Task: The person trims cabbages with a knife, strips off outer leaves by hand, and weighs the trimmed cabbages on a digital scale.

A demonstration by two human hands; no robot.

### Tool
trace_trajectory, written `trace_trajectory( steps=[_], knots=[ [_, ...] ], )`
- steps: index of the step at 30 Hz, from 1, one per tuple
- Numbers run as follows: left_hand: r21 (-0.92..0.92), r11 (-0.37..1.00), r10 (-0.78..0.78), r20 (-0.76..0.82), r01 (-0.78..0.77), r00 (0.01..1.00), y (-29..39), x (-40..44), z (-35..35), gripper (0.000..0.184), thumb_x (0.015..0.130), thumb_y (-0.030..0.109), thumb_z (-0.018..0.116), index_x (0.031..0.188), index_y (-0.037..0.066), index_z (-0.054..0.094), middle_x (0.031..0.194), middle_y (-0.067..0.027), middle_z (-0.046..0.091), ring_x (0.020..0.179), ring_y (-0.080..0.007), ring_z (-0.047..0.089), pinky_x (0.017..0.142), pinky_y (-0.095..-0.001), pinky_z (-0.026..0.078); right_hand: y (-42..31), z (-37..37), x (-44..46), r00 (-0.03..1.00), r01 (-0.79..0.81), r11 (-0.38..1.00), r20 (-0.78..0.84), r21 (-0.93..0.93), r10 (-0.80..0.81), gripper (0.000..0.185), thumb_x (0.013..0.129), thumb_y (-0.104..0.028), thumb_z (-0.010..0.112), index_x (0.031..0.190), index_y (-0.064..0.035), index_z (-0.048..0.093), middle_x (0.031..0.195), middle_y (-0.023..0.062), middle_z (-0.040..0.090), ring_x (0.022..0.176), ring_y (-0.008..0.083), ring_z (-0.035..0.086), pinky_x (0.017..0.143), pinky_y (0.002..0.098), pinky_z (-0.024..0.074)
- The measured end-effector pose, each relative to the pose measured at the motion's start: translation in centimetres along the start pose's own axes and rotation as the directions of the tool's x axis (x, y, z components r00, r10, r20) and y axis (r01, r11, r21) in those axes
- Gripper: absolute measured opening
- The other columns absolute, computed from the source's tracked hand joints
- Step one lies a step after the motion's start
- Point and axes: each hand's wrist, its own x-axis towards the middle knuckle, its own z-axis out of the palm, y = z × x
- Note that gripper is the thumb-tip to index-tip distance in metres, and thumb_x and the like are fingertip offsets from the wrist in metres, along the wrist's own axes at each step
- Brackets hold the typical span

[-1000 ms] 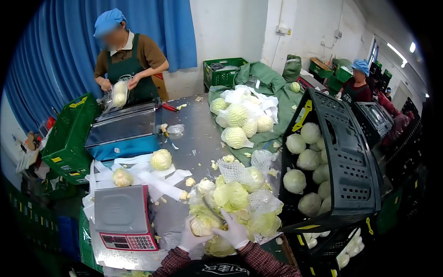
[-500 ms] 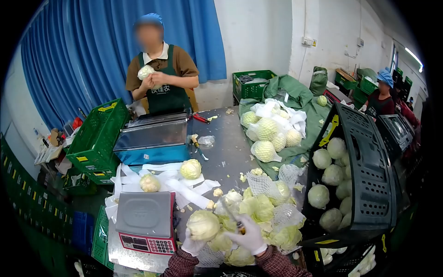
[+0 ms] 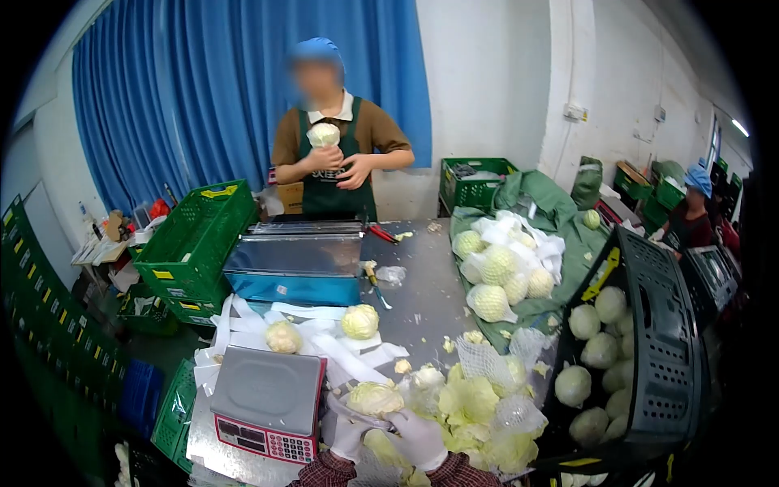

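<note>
My left hand (image 3: pixel 347 434), in a white glove, holds a trimmed cabbage (image 3: pixel 375 398) beside the scale. My gloved right hand (image 3: pixel 418 437) is closed and close against the cabbage's right side. It holds a knife, now mostly hidden; a thin grey edge under the cabbage looks like its blade. Loose cabbage leaves (image 3: pixel 469 403) and white foam netting (image 3: pixel 484 362) lie just right of my hands. The digital scale (image 3: pixel 272 385) stands to the left, with nothing on its pan. Two cabbages rest behind it, one being a pale yellow cabbage (image 3: pixel 360 322).
Across the table a person (image 3: pixel 337 154) holds a cabbage (image 3: pixel 324 135). A blue wrapping machine (image 3: pixel 294 264) and green crates (image 3: pixel 195 235) stand left. Netted cabbages (image 3: pixel 492 302) lie on green cloth. At right a dark crate (image 3: pixel 661 341) holds several cabbages. Red-handled pliers (image 3: pixel 381 234) lie behind.
My right hand has brought the knife from above the leaves to the cabbage. The left hand has turned the cabbage. The view has shifted. The person opposite has lowered one hand from their cabbage.
</note>
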Motion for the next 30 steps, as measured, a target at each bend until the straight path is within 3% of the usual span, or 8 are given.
trace_trajectory(
  steps=[2,4,6,14,19,22,25,30],
  knots=[
    [0.041,0.997,0.071,-0.123,-0.066,0.99,-0.4,2.4,-1.6,0.083,0.063,0.002,0.081,0.131,0.002,0.035,0.119,-0.0124,0.054,0.108,-0.0231,0.057,0.088,-0.0319,0.052,-0.1,0.3,0.7,0.995,-0.102,0.994,0.027,0.03,0.101,0.037,0.077,-0.029,0.073,0.11,-0.0143,0.063,0.09,0.0008,0.064,0.067,0.0175,0.063,0.056,0.0266,0.0491],
    [0.767,0.529,0.525,0.041,-0.364,0.85,1.9,6.1,-2.8,0.091,0.055,0.013,0.089,0.128,0.002,0.035,0.12,-0.0135,0.052,0.107,-0.0231,0.055,0.088,-0.0343,0.05,0.5,0.7,1.2,0.988,-0.152,0.977,0.064,0.147,0.144,0.04,0.078,-0.027,0.073,0.114,-0.0117,0.063,0.104,0.0033,0.066,0.077,0.0205,0.066,0.066,0.027,0.0522],
    [0.56,0.797,0.341,-0.109,-0.226,0.934,4.7,11.5,-3.8,0.092,0.049,0.021,0.092,0.123,0.003,0.04,0.119,-0.0157,0.05,0.107,-0.0261,0.053,0.091,-0.0384,0.047,0.9,1.1,1.2,0.985,-0.173,0.959,0.043,0.226,0.168,0.039,0.079,-0.025,0.072,0.114,-0.0103,0.063,0.107,0.0053,0.066,0.08,0.0204,0.066,0.069,0.0267,0.0521],
    [0.964,0.05,0.247,-0.265,0.261,0.932,6.4,27.0,-14.2,0.093,0.055,0.036,0.086,0.131,0.003,0.042,0.129,-0.0204,0.047,0.121,-0.036,0.045,0.104,-0.0412,0.037,6.7,-1.9,-4.5,0.797,-0.604,0.731,0.253,0.316,0.549,0.045,0.082,-0.012,0.065,0.125,-0.008,0.056,0.117,0.0141,0.061,0.099,0.0258,0.062,0.084,0.0343,0.0494],
    [0.842,-0.538,0.41,0.298,-0.035,0.862,4.8,24.0,-4.6,0.076,0.061,0.023,0.078,0.128,0.002,0.046,0.129,-0.0214,0.047,0.124,-0.0361,0.041,0.107,-0.0429,0.03,12.7,-6.6,-6.2,0.75,-0.512,0.837,-0.374,0.193,0.546,0.025,0.082,-0.021,0.067,0.103,-0.0088,0.066,0.09,0.0076,0.066,0.07,0.024,0.062,0.059,0.0291,0.0484],
    [0.77,0.273,0.13,0.564,-0.576,0.815,0.7,22.0,4.1,0.062,0.065,0.019,0.076,0.121,0.005,0.055,0.124,-0.0168,0.054,0.113,-0.0328,0.051,0.098,-0.0397,0.04,17.5,-9.7,-6.2,0.428,-0.849,0.495,-0.309,0.184,0.849,0.024,0.082,-0.014,0.067,0.103,-0.0029,0.066,0.084,0.011,0.067,0.076,0.0155,0.064,0.068,0.0264,0.048],
    [0.566,0.74,-0.216,0.711,-0.362,0.669,-3.9,17.4,15.4,0.047,0.082,0.025,0.068,0.123,0.007,0.056,0.121,-0.0145,0.06,0.112,-0.029,0.057,0.095,-0.0372,0.044,26.0,-7.2,-8.5,0.409,-0.798,0.554,-0.462,0.236,0.787,0.025,0.085,-0.021,0.066,0.102,-0.0024,0.067,0.084,0.013,0.069,0.073,0.016,0.065,0.068,0.0287,0.0485],
    [0.897,0.031,-0.662,0.35,-0.442,0.663,-12.6,17.3,23.8,0.087,0.076,0.052,0.069,0.137,-0.001,0.037,0.128,-0.0232,0.054,0.119,-0.031,0.053,0.099,-0.0359,0.042,25.7,-7.7,-7.2,0.162,-0.832,0.188,-0.096,0.522,0.982,0.056,0.076,-0.051,0.068,0.1,-0.0008,0.068,0.083,0.0144,0.069,0.08,0.022,0.067,0.072,0.0331,0.0491]
  ],
)
